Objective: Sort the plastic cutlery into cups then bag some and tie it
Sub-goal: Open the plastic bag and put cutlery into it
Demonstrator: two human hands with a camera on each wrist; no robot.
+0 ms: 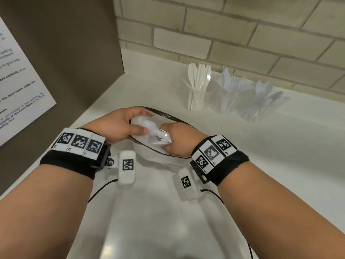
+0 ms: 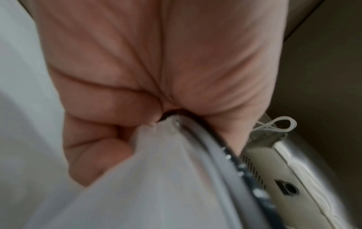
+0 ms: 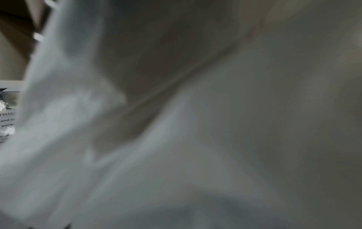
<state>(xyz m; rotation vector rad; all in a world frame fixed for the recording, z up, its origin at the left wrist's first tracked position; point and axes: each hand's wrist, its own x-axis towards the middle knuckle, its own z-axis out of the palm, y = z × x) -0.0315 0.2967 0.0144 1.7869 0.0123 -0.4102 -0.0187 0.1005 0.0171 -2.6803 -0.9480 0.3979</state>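
A clear plastic bag [image 1: 151, 158] with a dark rim lies on the white counter in front of me. My left hand [image 1: 137, 126] grips the rim at the left of the bag's mouth; in the left wrist view its curled fingers [image 2: 109, 114] pinch the bag [image 2: 156, 178] and its dark edge. My right hand [image 1: 172, 140] is at the mouth, curled round a bunch of white plastic cutlery [image 1: 158, 136] that reaches into the bag. The right wrist view is a blur of bag film [image 3: 78, 139]. Three clear cups stand behind: knives [image 1: 197, 90], forks [image 1: 226, 94], spoons [image 1: 259, 103].
A brown panel with a printed paper notice [image 1: 22, 86] closes off the left side. A pale brick wall [image 1: 242, 34] runs along the back. The white counter [image 1: 168, 221] stretches toward me, with thin black cables from the wrist units lying on it.
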